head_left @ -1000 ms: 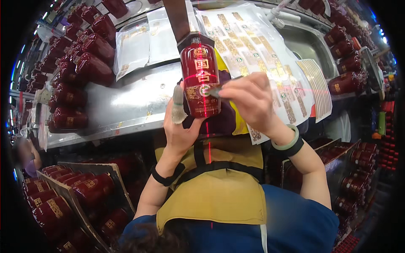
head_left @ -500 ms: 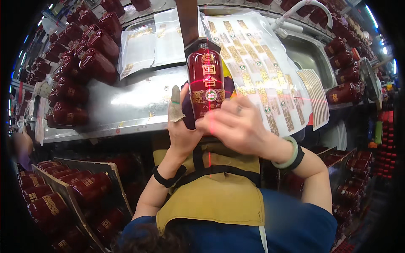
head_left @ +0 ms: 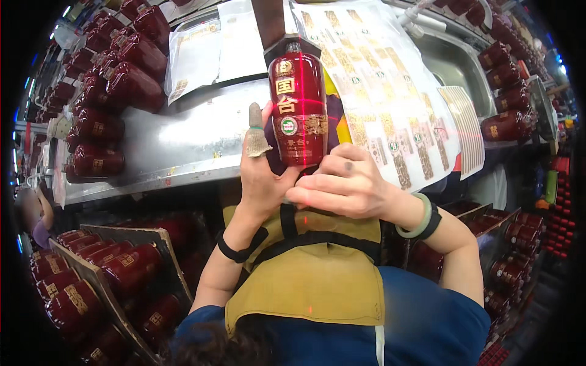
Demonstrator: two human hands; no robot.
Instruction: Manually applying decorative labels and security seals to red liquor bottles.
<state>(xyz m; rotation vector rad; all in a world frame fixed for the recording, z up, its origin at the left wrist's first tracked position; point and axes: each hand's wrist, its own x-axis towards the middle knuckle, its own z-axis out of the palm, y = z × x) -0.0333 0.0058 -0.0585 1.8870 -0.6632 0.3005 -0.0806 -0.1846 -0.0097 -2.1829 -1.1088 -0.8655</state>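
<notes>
A dark red glass bottle [head_left: 312, 91] with gold decoration and a round green-and-white sticker stands in front of me, its neck towards a brown bracket [head_left: 274, 24]. My left hand [head_left: 259, 177] is along the bottle's left side, thumb near the base. Its upright index finger wears a grey fabric finger cover [head_left: 256, 137]; some fingers are hidden behind the glass. Just below the base, my right hand [head_left: 348, 186] is closed, fingertips pressed together. What it pinches, if anything, is hidden. A red laser line runs down the bottle and past the right hand.
A sheet of gold labels [head_left: 366, 91] covers the right of the metal worktop [head_left: 165, 143], before a steel sink [head_left: 455, 67]. Paler sheets [head_left: 235, 43] lie at the back left. Red bottles [head_left: 137, 85] crowd both sides; more lie in wooden-sided crates [head_left: 165, 244] below.
The bottle has turned about its length, so its lettering and round sticker sit further left. My right hand has moved from the bottle's lower front to just below its base.
</notes>
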